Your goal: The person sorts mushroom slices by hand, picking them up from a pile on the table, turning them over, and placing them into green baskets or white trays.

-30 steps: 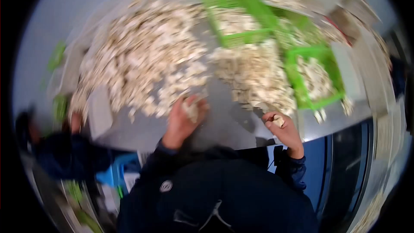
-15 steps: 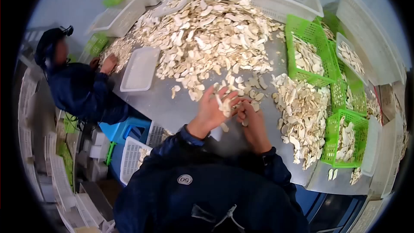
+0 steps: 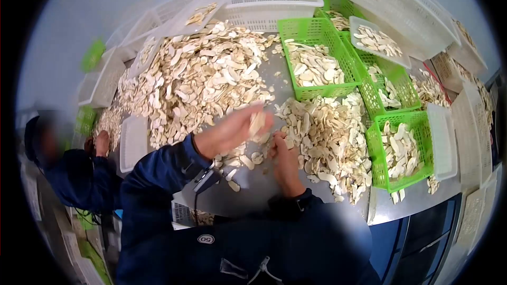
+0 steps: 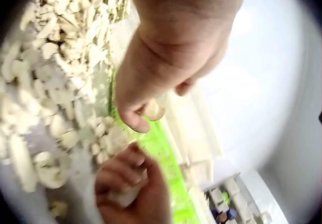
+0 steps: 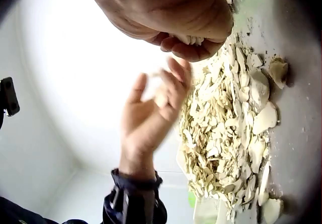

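In the head view my left hand (image 3: 235,129) is over the work table (image 3: 259,187), blurred, holding a pale slice (image 3: 257,123) at its fingers. Left wrist view: a slice (image 4: 154,110) shows beside the thumb and bent fingers of that hand (image 4: 173,53). My right hand (image 3: 287,166) is close by on the right, apart from the left. Several white slices (image 5: 188,39) lie within the curled fingers of this right hand (image 5: 171,7) in the right wrist view. Loose slices (image 3: 211,84) form a big heap beyond my left hand; another heap (image 3: 332,137) lies right of my right hand.
Green baskets (image 3: 351,80) with slices stand at the back right, another (image 3: 376,153) at the right. White crates (image 3: 274,10) line the back edge. A white tray (image 3: 133,145) lies at the left, near another person (image 3: 79,179) in dark blue.
The head view has swung back and forth. My hands, apart a second ago, came together over the table. Since then the left hand has turned over from palm-up, its forearm reaching across from the left.
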